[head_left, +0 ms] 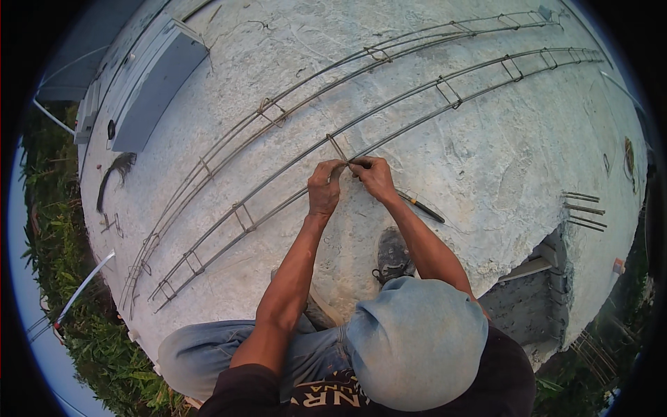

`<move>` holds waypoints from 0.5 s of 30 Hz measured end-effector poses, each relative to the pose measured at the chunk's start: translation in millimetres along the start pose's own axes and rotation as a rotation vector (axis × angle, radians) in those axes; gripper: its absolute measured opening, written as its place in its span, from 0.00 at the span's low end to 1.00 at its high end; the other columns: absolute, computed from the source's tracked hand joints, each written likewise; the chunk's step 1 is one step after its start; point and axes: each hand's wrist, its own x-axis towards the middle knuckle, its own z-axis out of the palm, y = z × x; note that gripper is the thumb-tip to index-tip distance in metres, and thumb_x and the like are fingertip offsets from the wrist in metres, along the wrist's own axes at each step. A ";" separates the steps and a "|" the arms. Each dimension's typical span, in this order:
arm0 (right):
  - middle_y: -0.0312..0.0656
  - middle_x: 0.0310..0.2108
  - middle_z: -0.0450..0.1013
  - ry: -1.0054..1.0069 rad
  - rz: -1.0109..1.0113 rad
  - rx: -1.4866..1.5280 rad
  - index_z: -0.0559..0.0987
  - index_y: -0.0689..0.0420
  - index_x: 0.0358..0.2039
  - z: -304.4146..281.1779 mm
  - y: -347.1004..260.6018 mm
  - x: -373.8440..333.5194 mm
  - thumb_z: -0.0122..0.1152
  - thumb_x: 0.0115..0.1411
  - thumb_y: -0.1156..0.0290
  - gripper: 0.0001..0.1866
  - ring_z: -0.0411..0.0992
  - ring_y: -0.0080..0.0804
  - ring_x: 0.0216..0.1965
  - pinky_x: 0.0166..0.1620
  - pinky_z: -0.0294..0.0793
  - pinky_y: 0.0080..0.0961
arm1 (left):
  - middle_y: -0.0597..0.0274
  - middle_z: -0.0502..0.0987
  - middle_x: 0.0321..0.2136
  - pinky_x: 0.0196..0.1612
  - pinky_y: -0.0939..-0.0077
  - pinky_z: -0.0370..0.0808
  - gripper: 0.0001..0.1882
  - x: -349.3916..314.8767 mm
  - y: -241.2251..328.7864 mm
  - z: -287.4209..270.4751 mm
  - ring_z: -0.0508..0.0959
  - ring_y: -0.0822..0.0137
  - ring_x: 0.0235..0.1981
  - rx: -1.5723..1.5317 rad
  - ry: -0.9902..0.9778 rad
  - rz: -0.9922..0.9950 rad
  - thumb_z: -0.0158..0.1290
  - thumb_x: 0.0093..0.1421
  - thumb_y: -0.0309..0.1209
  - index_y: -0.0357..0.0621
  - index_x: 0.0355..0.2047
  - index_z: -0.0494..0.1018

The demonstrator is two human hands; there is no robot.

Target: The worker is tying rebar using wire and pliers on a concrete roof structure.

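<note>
Rebar frame point(328, 138), one, laid lengthwise on the concrete slab point(486, 153) before the person, probably so that it lies within reach; second frame point(264, 105), one, alongside and beyond it. Left hand point(324, 186) and right hand point(375, 177), two in all, each closed in a narrow pinch where one stirrup point(338, 149) meets the near rod, seemingly to steady that joint. Tool with black-and-yellow handle point(425, 208), one, just beside the right forearm point(427, 240), presumably for handiness

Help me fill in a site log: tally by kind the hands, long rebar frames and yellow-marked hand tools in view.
Left hand and right hand: 2
Near rebar frame and far rebar frame: 2
Yellow-marked hand tool: 1
Total: 5
</note>
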 end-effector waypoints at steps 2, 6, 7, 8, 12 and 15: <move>0.41 0.27 0.79 -0.009 -0.004 -0.008 0.82 0.65 0.37 2.4 -4.8 1.4 0.62 0.57 0.70 0.12 0.73 0.23 0.27 0.32 0.72 0.22 | 0.56 0.80 0.32 0.39 0.73 0.75 0.07 8.0 -6.3 -3.0 0.81 0.63 0.36 -0.082 -0.058 -0.080 0.58 0.58 0.24 0.38 0.37 0.76; 0.47 0.29 0.80 -0.005 0.021 0.000 0.83 0.65 0.38 1.2 -7.6 -0.6 0.61 0.55 0.69 0.14 0.77 0.29 0.29 0.35 0.74 0.26 | 0.53 0.80 0.31 0.39 0.72 0.75 0.13 29.9 3.0 0.3 0.81 0.62 0.34 -0.325 -0.098 -0.439 0.62 0.54 0.29 0.36 0.37 0.75; 0.47 0.29 0.80 -0.007 0.041 -0.010 0.83 0.65 0.38 -0.5 -6.9 -0.6 0.61 0.55 0.69 0.14 0.77 0.28 0.29 0.36 0.73 0.26 | 0.51 0.80 0.31 0.39 0.72 0.75 0.17 33.7 7.7 3.0 0.81 0.61 0.34 -0.147 -0.078 -0.493 0.64 0.51 0.32 0.34 0.37 0.75; 0.47 0.29 0.80 -0.005 0.041 -0.013 0.83 0.65 0.38 -1.9 -5.9 -1.3 0.61 0.55 0.69 0.14 0.77 0.28 0.29 0.36 0.73 0.26 | 0.49 0.80 0.30 0.39 0.71 0.76 0.21 36.6 12.7 5.8 0.81 0.60 0.34 0.031 -0.058 -0.544 0.65 0.49 0.35 0.31 0.37 0.75; 0.47 0.30 0.80 -0.022 0.031 -0.030 0.82 0.64 0.39 0.0 -7.3 0.5 0.61 0.54 0.69 0.15 0.77 0.28 0.29 0.36 0.73 0.26 | 0.43 0.80 0.32 0.40 0.65 0.76 0.26 40.9 13.0 13.2 0.81 0.51 0.37 0.155 -0.054 -0.616 0.66 0.45 0.40 0.32 0.38 0.73; 0.47 0.31 0.80 -0.007 0.028 -0.049 0.82 0.64 0.40 -3.4 -2.7 1.0 0.61 0.54 0.69 0.15 0.77 0.29 0.29 0.36 0.73 0.26 | 0.41 0.80 0.34 0.41 0.64 0.76 0.26 45.3 12.2 18.3 0.81 0.49 0.38 0.290 -0.106 -0.687 0.63 0.45 0.42 0.32 0.37 0.74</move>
